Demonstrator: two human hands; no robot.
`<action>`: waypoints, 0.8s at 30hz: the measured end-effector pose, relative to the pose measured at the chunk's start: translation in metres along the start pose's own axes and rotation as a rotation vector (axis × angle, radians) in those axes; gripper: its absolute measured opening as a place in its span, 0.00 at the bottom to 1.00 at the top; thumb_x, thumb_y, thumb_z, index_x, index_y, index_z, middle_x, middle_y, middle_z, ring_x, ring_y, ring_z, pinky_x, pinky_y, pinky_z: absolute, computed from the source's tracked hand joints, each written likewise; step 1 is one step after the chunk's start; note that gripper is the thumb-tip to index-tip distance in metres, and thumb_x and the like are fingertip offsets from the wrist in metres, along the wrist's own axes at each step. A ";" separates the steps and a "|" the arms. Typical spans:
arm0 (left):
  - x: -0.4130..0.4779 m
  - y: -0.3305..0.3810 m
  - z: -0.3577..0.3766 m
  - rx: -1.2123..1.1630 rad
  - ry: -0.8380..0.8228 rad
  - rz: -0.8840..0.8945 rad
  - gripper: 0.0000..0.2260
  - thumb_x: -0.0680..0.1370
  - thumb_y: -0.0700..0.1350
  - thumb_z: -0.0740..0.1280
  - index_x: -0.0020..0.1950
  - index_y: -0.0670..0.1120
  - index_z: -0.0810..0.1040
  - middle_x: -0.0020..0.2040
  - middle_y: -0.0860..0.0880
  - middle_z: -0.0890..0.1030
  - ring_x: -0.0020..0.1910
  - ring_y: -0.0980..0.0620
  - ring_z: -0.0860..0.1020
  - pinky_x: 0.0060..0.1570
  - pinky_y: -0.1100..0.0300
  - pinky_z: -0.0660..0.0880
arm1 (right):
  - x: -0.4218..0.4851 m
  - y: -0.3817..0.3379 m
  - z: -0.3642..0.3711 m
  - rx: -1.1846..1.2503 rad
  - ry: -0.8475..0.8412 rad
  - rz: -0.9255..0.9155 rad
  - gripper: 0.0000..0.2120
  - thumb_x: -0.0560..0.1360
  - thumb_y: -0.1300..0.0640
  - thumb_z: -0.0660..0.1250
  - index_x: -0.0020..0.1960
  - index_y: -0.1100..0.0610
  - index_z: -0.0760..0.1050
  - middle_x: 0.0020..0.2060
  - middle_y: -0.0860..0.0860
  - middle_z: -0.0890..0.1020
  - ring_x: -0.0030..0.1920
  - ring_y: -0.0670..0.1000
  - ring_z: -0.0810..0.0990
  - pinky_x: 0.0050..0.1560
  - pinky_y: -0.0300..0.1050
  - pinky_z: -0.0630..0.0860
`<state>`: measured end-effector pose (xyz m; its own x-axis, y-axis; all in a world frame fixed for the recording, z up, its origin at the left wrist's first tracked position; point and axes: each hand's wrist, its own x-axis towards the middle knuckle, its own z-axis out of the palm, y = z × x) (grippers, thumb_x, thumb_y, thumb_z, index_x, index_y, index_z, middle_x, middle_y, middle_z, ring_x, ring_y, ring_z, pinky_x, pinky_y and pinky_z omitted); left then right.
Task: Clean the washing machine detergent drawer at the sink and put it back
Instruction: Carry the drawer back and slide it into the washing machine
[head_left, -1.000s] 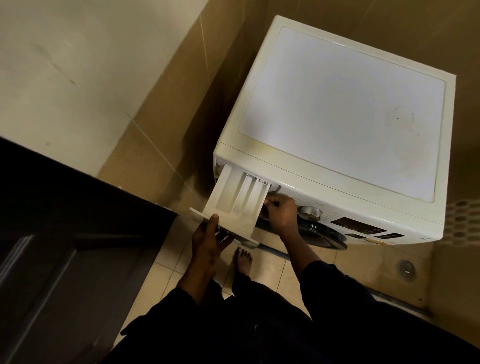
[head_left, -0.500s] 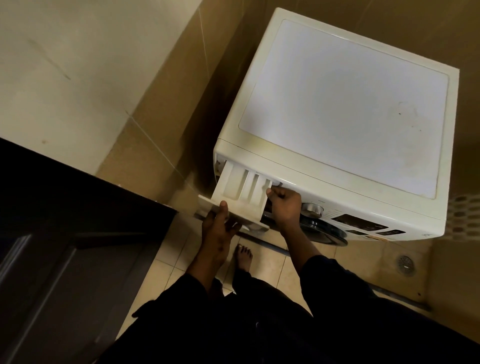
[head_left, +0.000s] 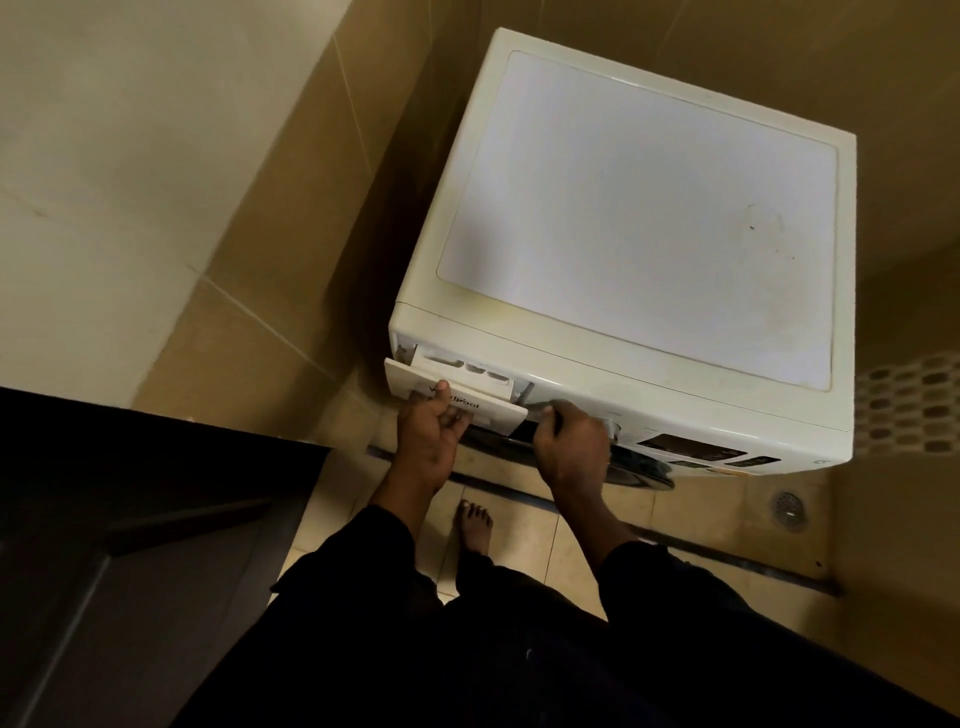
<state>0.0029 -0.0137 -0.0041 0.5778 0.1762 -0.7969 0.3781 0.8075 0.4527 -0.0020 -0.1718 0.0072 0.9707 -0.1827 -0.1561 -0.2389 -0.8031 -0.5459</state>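
**Drawer nearly seated in the washing machine**

The detergent drawer (head_left: 457, 387) is found at the upper left corner of the washing machine (head_left: 639, 249), most of its length inside the slot; only a short strip of its compartments and the front panel stand out from the machine's face. By that position, the step in hand is judged to be the return of the drawer, with little travel left.

The left hand (head_left: 428, 434) is placed on the drawer's front panel, at the machine's left front edge: the thumb is laid on the printed face, and the fingers are curled under the panel's lower edge. The panel is thus held in a narrow pinch, presumably so that the drawer can be kept level and square to its slot.

The right hand (head_left: 571, 447) is set just beside the drawer's right end, against the machine's front above the door. Its fingers are bent loosely and nothing is enclosed by them; whether the fingertips touch the drawer's corner cannot be told. It is probably placed there to steady the machine or to guide the drawer's right side.

A skewed drawer may jam against the opening, so an even push along the slot is called for.
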 end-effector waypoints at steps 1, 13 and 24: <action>0.002 0.001 0.005 0.004 0.003 -0.004 0.18 0.81 0.39 0.62 0.71 0.41 0.68 0.65 0.40 0.76 0.65 0.40 0.75 0.52 0.50 0.76 | -0.001 0.007 -0.004 -0.034 0.017 -0.007 0.11 0.77 0.56 0.60 0.44 0.55 0.80 0.31 0.52 0.82 0.31 0.52 0.78 0.32 0.41 0.73; 0.028 0.005 0.025 -0.011 -0.047 0.021 0.14 0.82 0.39 0.61 0.67 0.41 0.67 0.56 0.45 0.78 0.66 0.40 0.73 0.60 0.47 0.72 | 0.006 0.012 -0.025 -0.117 0.249 -0.231 0.09 0.76 0.56 0.63 0.49 0.57 0.81 0.41 0.51 0.84 0.39 0.51 0.81 0.35 0.37 0.68; 0.017 0.009 0.026 -0.062 0.021 -0.078 0.08 0.80 0.34 0.56 0.52 0.35 0.73 0.54 0.41 0.73 0.50 0.43 0.75 0.68 0.43 0.69 | 0.021 0.016 -0.038 -0.271 0.200 -0.267 0.11 0.72 0.61 0.66 0.55 0.59 0.79 0.57 0.57 0.80 0.55 0.59 0.79 0.54 0.50 0.74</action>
<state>0.0350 -0.0180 -0.0031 0.5330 0.1226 -0.8372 0.3757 0.8522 0.3640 0.0153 -0.2103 0.0266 0.9898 -0.0332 0.1383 0.0107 -0.9522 -0.3051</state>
